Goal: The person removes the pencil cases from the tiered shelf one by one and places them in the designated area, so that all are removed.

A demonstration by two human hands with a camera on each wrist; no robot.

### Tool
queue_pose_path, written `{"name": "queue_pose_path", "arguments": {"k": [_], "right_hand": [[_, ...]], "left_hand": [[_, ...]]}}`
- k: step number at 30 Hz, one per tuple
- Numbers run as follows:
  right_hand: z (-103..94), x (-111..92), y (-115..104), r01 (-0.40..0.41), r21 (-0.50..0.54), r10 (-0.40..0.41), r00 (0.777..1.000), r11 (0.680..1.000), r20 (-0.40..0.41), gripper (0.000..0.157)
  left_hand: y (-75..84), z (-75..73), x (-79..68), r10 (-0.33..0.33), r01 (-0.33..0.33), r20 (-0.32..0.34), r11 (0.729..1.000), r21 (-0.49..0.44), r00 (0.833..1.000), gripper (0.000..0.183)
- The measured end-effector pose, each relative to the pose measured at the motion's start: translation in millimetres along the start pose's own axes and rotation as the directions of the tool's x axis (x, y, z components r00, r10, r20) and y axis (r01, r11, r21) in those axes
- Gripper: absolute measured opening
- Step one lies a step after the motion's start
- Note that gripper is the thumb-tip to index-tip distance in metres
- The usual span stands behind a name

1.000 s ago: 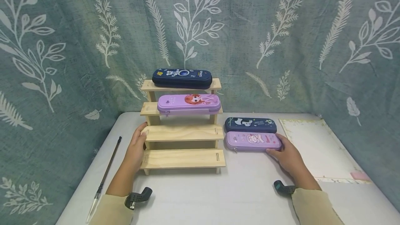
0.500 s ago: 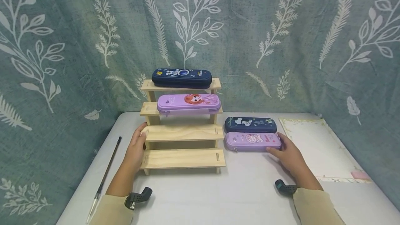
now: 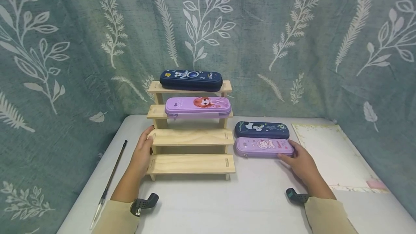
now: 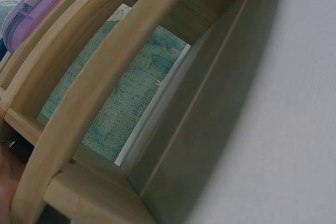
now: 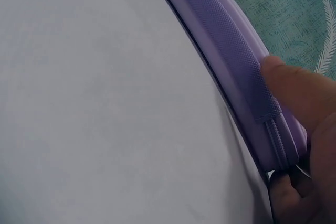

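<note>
In the head view, my left hand (image 3: 142,154) grips the left side of a light wooden four-tier stand (image 3: 191,163), its thumb by the third shelf down. At the right, my right hand (image 3: 302,161) holds the right end of a lilac pencil case (image 3: 253,151) with a cartoon animal on its lid. The right wrist view has the thumb (image 5: 294,85) on the case's upper edge and a fingertip by its zipped end. Right behind it lies a navy pencil case (image 3: 276,130) with a panda print. Only a sliver of the left hand shows in the left wrist view.
A navy astronaut pencil case (image 3: 191,81) rests on the top shelf; a lilac one (image 3: 185,107) with a red-haired girl is on the second. A thin dark brush with a clear tip (image 3: 113,172) lies at the left. A bordered white sheet (image 3: 338,154) lies at the right.
The head view has shifted slightly. Both hands keep their holds, and the stand and pencil cases stay nearly where they were.
</note>
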State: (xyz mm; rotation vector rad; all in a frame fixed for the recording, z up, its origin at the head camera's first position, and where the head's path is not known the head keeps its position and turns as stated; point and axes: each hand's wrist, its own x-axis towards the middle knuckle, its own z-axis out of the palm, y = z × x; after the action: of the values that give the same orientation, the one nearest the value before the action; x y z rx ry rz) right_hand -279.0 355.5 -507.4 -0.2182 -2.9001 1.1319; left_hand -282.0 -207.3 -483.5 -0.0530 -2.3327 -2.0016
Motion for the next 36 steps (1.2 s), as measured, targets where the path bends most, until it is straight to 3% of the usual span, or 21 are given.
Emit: {"name": "queue_pose_path", "arguments": {"k": [13, 36], "right_hand": [[0.8, 0.4, 0.5, 0.009, -0.017, -0.01, 1.0, 1.0, -0.022, 0.105], [2.5, -2.5, 2.4, 0.002, 0.045, 0.0, 0.999, 0.999, -0.042, 0.109]], "left_hand": [[0.8, -0.1, -1.9, -0.011, 0.011, -0.007, 1.0, 0.017, 1.0, 0.051], [0.3, 0.6, 0.1, -0.025, 0.025, -0.002, 0.999, 0.031, 1.0, 0.052]]}}
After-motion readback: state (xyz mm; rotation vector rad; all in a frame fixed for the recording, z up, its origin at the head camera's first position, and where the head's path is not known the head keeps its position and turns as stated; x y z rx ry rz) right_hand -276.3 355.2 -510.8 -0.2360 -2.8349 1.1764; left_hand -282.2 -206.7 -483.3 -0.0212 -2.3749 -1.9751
